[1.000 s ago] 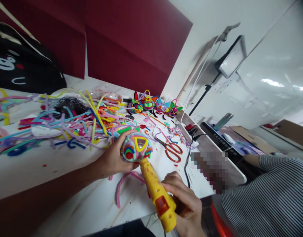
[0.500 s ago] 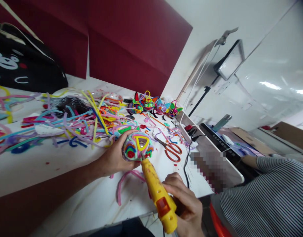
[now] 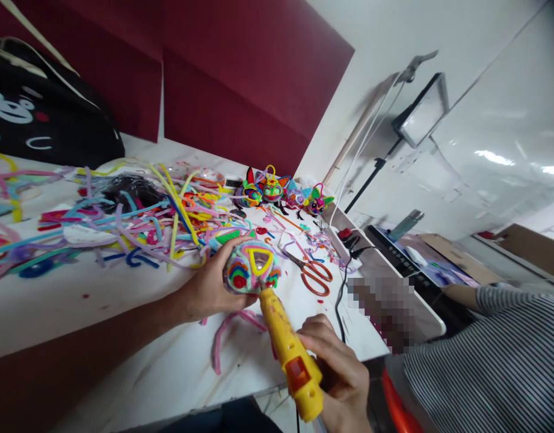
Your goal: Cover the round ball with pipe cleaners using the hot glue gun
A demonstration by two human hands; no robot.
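My left hand (image 3: 218, 279) is wrapped round a ball covered in pipe cleaners (image 3: 240, 264), with rainbow arcs, red dots and a yellow triangle on its face. In my right hand (image 3: 337, 367) is a yellow glue gun (image 3: 286, 343), gripped by its handle. The gun's metal nozzle points up at the ball, just below the yellow triangle; whether it touches cannot be made out. Under the ball, a pink pipe cleaner (image 3: 219, 343) lies curved on the white table (image 3: 168, 355). Scissors with orange handles (image 3: 316, 278) lie to the right of the ball.
Tangled pipe cleaners (image 3: 136, 228) spread over the table's left and middle. Several finished animal-head balls (image 3: 273, 187) stand at the back. A black cable (image 3: 340, 300) runs down the right side. A black bag (image 3: 55, 132) is back left; a person in a striped top (image 3: 493, 355) sits at right.
Almost nothing differs. Both hands keep their hold on the ball and the glue gun, and the nozzle stays close to the same spot, with only a very slight shift.
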